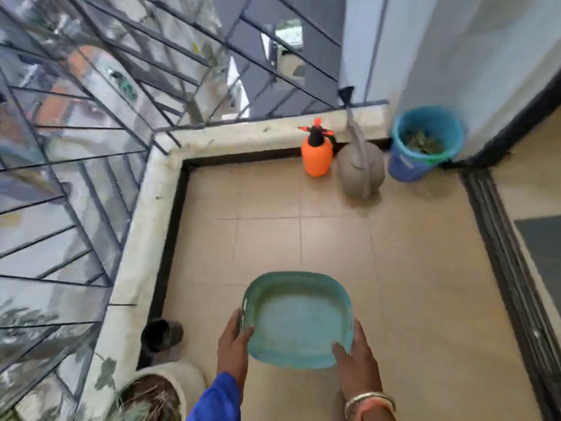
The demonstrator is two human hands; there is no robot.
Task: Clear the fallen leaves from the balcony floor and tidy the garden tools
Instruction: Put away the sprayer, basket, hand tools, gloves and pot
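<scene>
Single head view, steep downward look, near hands, facing balcony floor (334, 238) corner

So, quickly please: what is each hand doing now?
Left hand: holds the left rim of the square teal plastic basket.
Right hand: holds the same basket's right rim.

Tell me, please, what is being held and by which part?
The green basket: the left hand grips its near-left rim, the right hand its near-right rim.
</scene>
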